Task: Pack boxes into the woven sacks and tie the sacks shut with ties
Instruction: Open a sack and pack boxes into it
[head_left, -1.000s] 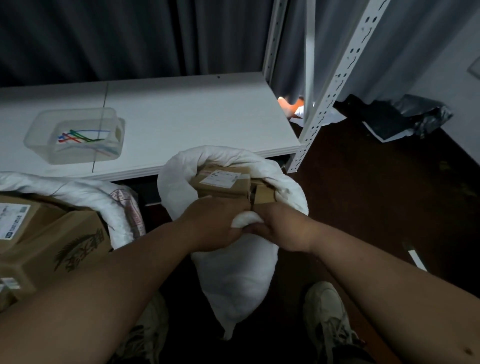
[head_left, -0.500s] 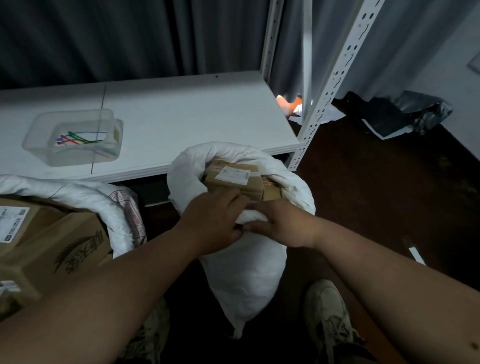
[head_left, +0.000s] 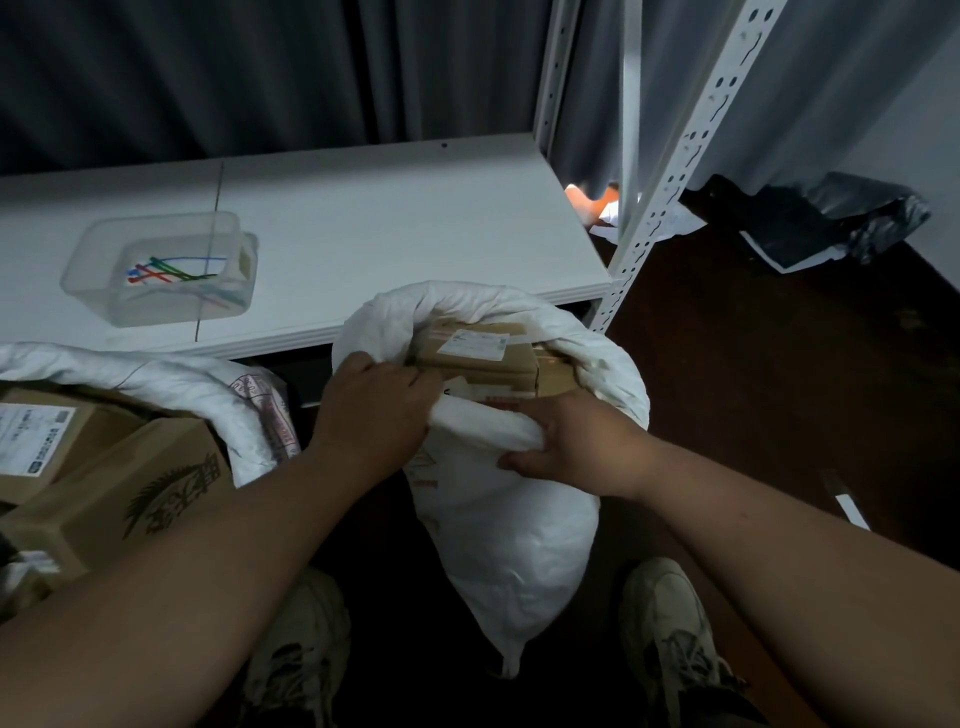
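A white woven sack (head_left: 511, 525) stands on the floor between my feet, its mouth rolled down and open. Brown cardboard boxes (head_left: 483, 353) with a white label fill it to the top. My left hand (head_left: 371, 410) grips the near rolled rim at its left. My right hand (head_left: 576, 447) grips the same rim further right, thumb under the fold. Coloured ties (head_left: 174, 270) lie in a clear plastic tub (head_left: 104, 291) on the white table (head_left: 374, 228).
A second white sack (head_left: 171, 384) at the left holds several cardboard boxes (head_left: 119, 488). A white perforated shelf post (head_left: 670, 171) rises right of the table. Dark plastic bags (head_left: 826, 218) lie on the brown floor at the back right.
My hands, bunched together on the near rim a second ago, have moved apart along it. The sack mouth has opened wider and shifted slightly right.
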